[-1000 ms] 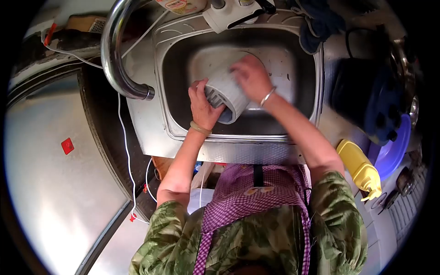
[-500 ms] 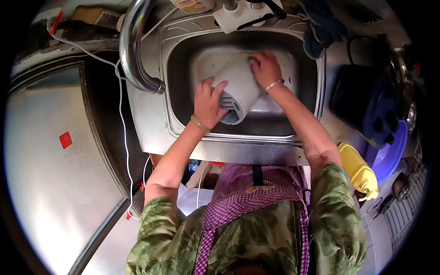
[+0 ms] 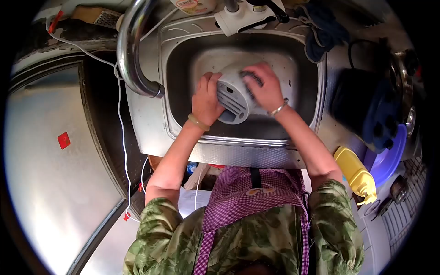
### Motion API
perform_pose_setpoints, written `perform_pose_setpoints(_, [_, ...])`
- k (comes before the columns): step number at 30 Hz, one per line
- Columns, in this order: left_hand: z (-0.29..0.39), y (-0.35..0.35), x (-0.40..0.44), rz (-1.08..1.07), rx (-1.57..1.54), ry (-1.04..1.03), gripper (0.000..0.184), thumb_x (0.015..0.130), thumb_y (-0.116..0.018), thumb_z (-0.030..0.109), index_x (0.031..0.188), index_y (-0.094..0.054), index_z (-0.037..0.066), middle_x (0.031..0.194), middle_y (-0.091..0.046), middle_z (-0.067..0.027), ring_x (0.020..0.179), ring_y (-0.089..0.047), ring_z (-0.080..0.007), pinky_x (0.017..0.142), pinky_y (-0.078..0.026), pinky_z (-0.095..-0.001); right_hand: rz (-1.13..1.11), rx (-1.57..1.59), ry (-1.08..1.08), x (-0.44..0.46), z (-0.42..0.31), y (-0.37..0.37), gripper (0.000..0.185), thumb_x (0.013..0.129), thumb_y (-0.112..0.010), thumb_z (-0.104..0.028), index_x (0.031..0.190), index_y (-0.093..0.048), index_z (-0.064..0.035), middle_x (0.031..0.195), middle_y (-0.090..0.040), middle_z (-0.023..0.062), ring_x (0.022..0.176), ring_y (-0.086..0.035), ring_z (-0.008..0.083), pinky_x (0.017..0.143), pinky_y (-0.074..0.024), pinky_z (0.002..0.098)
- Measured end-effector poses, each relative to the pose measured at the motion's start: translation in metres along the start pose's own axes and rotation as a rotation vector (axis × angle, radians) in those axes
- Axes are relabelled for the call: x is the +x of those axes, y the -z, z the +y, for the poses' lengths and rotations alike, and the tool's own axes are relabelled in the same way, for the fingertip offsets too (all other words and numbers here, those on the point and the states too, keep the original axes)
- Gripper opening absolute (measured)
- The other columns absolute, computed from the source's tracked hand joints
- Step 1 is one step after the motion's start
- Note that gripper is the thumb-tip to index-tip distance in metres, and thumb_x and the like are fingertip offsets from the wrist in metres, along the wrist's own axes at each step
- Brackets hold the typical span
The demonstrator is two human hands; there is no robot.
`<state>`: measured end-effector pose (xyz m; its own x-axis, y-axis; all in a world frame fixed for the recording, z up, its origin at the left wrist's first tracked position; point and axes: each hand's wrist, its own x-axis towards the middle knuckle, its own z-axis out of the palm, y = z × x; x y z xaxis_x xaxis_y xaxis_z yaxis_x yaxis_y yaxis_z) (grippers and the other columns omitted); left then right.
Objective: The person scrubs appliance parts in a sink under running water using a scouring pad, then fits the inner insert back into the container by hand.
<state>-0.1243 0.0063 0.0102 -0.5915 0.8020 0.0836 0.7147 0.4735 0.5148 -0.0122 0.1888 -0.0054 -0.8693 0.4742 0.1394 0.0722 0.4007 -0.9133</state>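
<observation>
A pale grey knife holder (image 3: 233,101) with long slots and round holes in its end face lies tilted in the steel sink (image 3: 183,105). My left hand (image 3: 206,98) grips its left side, fingers over the top edge and thumb by the slots. My right hand (image 3: 266,87) is closed around a dark, rough-textured scourer (image 3: 253,79), pressed on the holder's upper right side. Part of the scourer is hidden under the fingers, and the holder's far end is partly covered by my right hand.
A chrome faucet (image 3: 133,55) curves over the sink's left rim. A white tap base (image 3: 240,18) stands behind, with dark blue gloves (image 3: 323,32) at the back right. To the right are a yellow pump bottle (image 3: 355,174) and a purple basin (image 3: 389,156). A white cable (image 3: 121,119) hangs left.
The knife holder has turned so its slotted end faces me more. My right hand has moved nearer along its side, and the dark scourer now shows.
</observation>
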Motion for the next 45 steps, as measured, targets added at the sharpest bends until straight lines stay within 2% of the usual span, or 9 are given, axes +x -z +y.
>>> perform_pose_setpoints(5, [-0.008, 0.001, -0.011, -0.08, 0.077, -0.124, 0.079, 0.06, -0.077, 0.002, 0.133, -0.048, 0.01, 0.129, -0.05, -0.015, 0.114, -0.053, -0.0386, 0.08, -0.056, -0.045, 0.155, -0.171, -0.3, 0.002, 0.072, -0.01, 0.02, 0.086, -0.069, -0.01, 0.105, -0.07, -0.0059, 0.105, -0.062, 0.0147, 0.101, -0.061, 0.0341, 0.09, -0.0502, 0.0379])
perform_pose_setpoints(9, [-0.002, 0.001, -0.008, -0.07, 0.133, -0.165, 0.08, 0.057, -0.078, 0.001, 0.131, -0.05, 0.01, 0.13, -0.05, -0.0154, 0.114, -0.053, -0.0383, 0.081, -0.055, -0.0446, -0.061, -0.067, 0.064, 0.002, 0.009, -0.011, 0.02, 0.087, -0.067, -0.012, 0.106, -0.071, -0.007, 0.107, -0.063, 0.0153, 0.104, -0.061, 0.0355, 0.09, -0.0507, 0.0389])
perform_pose_setpoints(15, [-0.011, 0.006, -0.018, -0.078, 0.108, -0.247, 0.079, 0.056, -0.078, 0.002, 0.13, -0.051, 0.012, 0.13, -0.049, -0.0162, 0.116, -0.052, -0.0388, 0.086, -0.054, -0.0449, 0.019, -0.136, -0.134, 0.008, 0.051, -0.018, 0.014, 0.086, -0.066, -0.015, 0.098, -0.072, -0.0115, 0.102, -0.062, 0.0137, 0.099, -0.062, 0.0347, 0.086, -0.052, 0.0427])
perform_pose_setpoints(17, [-0.014, 0.001, -0.012, -0.069, 0.123, -0.267, 0.077, 0.057, -0.078, 0.003, 0.13, -0.052, 0.013, 0.131, -0.049, -0.0162, 0.117, -0.052, -0.0388, 0.088, -0.053, -0.0453, -0.059, -0.065, 0.169, 0.009, 0.017, -0.024, 0.014, 0.088, -0.065, -0.017, 0.098, -0.072, -0.0123, 0.102, -0.061, 0.0131, 0.097, -0.062, 0.0344, 0.085, -0.0523, 0.0435])
perform_pose_setpoints(23, [-0.019, 0.007, -0.003, -0.12, 0.17, -0.467, 0.071, 0.062, -0.075, 0.002, 0.129, -0.053, 0.012, 0.132, -0.05, -0.0173, 0.119, -0.052, -0.0391, 0.091, -0.053, -0.045, -0.071, -0.338, -0.142, 0.039, 0.078, -0.009, 0.016, 0.09, -0.064, -0.021, 0.102, -0.072, -0.0133, 0.103, -0.061, 0.0126, 0.098, -0.062, 0.0349, 0.085, -0.052, 0.0437])
perform_pose_setpoints(29, [-0.009, -0.017, -0.029, 0.125, -0.046, 0.289, 0.071, 0.067, -0.068, -0.006, 0.134, -0.047, 0.008, 0.129, -0.052, -0.0195, 0.112, -0.058, -0.0418, 0.087, -0.055, -0.0444, 0.007, -0.219, -0.151, 0.013, 0.087, -0.006, 0.017, 0.089, -0.066, -0.019, 0.103, -0.071, -0.0116, 0.105, -0.061, 0.0133, 0.098, -0.062, 0.0356, 0.086, -0.0518, 0.0409])
perform_pose_setpoints(34, [-0.02, -0.019, -0.033, 0.035, 0.065, 0.119, 0.072, 0.065, -0.067, -0.007, 0.132, -0.045, 0.006, 0.127, -0.054, -0.0183, 0.108, -0.059, -0.0413, 0.083, -0.055, -0.0457, -0.157, 0.118, 0.123, -0.003, -0.037, -0.008, 0.015, 0.086, -0.066, -0.014, 0.1, -0.071, -0.0096, 0.104, -0.062, 0.0134, 0.098, -0.063, 0.0358, 0.086, -0.052, 0.0419])
perform_pose_setpoints(37, [-0.031, -0.013, -0.041, 0.007, 0.09, -0.035, 0.073, 0.063, -0.068, -0.006, 0.131, -0.046, 0.006, 0.126, -0.054, -0.0171, 0.108, -0.059, -0.0398, 0.081, -0.056, -0.0453, -0.013, -0.112, -0.179, -0.001, 0.027, -0.017, 0.015, 0.085, -0.066, -0.012, 0.098, -0.071, -0.0074, 0.101, -0.062, 0.0132, 0.096, -0.062, 0.0348, 0.086, -0.0518, 0.0418])
perform_pose_setpoints(45, [-0.044, -0.003, -0.033, -0.061, 0.175, -0.288, 0.075, 0.063, -0.072, -0.002, 0.132, -0.048, 0.01, 0.127, -0.054, -0.0153, 0.112, -0.058, -0.0368, 0.081, -0.057, -0.045, -0.128, -0.144, -0.02, 0.011, 0.027, -0.022, 0.017, 0.088, -0.067, -0.016, 0.103, -0.07, -0.0106, 0.103, -0.061, 0.0108, 0.1, -0.062, 0.0328, 0.086, -0.0517, 0.0403])
